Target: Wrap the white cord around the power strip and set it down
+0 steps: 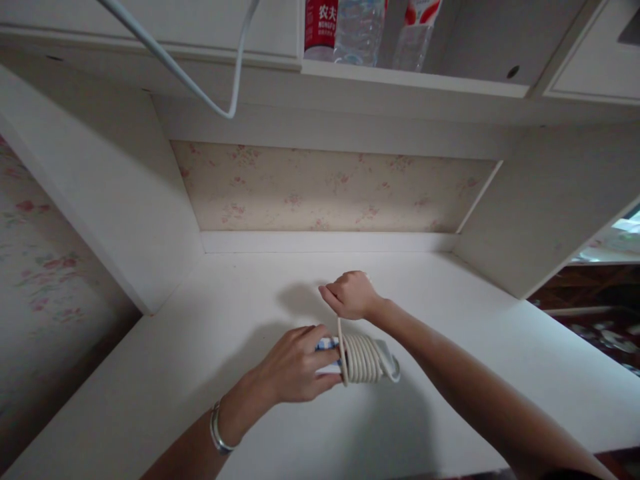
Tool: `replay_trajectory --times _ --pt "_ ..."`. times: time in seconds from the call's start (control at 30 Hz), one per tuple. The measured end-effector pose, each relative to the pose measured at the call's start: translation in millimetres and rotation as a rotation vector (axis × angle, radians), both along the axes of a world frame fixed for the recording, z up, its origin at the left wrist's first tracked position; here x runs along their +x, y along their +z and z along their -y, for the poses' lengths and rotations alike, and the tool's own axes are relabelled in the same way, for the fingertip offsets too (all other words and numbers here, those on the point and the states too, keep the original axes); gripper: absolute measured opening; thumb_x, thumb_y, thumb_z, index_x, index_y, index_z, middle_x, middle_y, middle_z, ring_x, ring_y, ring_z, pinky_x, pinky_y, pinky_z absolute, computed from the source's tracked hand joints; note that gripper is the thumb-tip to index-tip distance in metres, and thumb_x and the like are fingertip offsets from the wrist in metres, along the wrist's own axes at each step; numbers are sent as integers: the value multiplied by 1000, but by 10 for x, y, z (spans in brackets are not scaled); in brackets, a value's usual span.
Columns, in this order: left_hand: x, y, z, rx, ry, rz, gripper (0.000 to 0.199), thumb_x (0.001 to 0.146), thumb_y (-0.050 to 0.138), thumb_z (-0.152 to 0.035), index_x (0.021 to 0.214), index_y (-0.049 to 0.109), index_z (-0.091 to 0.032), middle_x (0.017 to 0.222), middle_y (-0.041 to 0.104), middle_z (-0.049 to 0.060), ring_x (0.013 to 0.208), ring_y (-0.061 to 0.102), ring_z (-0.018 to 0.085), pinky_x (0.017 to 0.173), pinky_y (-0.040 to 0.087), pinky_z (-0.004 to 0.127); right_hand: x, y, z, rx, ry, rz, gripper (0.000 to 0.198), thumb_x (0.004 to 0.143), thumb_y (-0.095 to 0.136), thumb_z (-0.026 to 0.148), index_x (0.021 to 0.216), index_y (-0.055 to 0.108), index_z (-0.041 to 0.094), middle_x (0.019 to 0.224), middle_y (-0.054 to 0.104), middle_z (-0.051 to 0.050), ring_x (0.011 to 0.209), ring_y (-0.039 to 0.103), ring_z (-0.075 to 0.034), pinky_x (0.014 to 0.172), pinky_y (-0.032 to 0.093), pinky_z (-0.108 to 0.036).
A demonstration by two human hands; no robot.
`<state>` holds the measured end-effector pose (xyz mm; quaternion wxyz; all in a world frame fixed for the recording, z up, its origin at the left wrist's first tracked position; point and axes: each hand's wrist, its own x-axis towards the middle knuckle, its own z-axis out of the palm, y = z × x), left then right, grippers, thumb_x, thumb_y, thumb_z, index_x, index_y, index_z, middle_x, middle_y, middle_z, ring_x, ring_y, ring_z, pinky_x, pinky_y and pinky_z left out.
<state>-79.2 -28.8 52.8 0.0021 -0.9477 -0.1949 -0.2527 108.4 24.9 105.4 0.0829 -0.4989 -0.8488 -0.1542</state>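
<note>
A white cord (364,359) is wound in several side-by-side turns around a small white and blue block (327,353), whose kind I cannot make out. My left hand (303,363) grips the block's left end, its fingers wrapped over the top and below. A loop of cord sticks out at the right end. From the left edge of the winding, a length of cord runs up into my right hand (350,295), which is closed in a fist around it. Both hands are held above the white desk top (240,293).
Above, a shelf (450,81) holds several plastic bottles (357,30). A pale cable or tube (185,77) hangs in front of the upper left cabinet. White side panels (115,167) flank the desk, and flowered wallpaper (320,190) covers the back.
</note>
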Motion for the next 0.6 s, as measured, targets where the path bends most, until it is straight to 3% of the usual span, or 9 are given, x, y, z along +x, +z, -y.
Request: replay_trajectory --times 0.17,0.37,0.47,0.6 --pt "-57 35 17 -46 -23 137 26 79 63 -40 98 63 -22 97 60 7 85 61 20 75 52 34 6 -195 -49 -142 -14 -184 60 98 26 40 59 65 18 56 65 -6 55 58 -15 55 25 -27" --pt "-84 79 71 -51 -82 195 24 79 64 -36 98 61 -22 100 60 8 87 60 19 77 52 34 106 -471 -90 -349 -76 -588 60 95 29 46 49 55 18 45 50 0 46 44 -10 52 28 -24" --pt "-73 120 96 -33 -103 262 31 78 66 -36 104 57 -21 101 61 8 88 60 18 77 53 33 120 -643 -77 -455 -111 -793 59 94 30 49 51 56 17 46 51 1 49 47 -11 54 33 -23" --pt "-81 124 45 36 -31 329 35 77 68 -32 109 57 -21 104 61 9 90 61 19 79 54 34 136 -886 9 -510 -132 -998 49 91 40 53 68 65 18 57 60 -1 57 56 -14 58 41 -25"
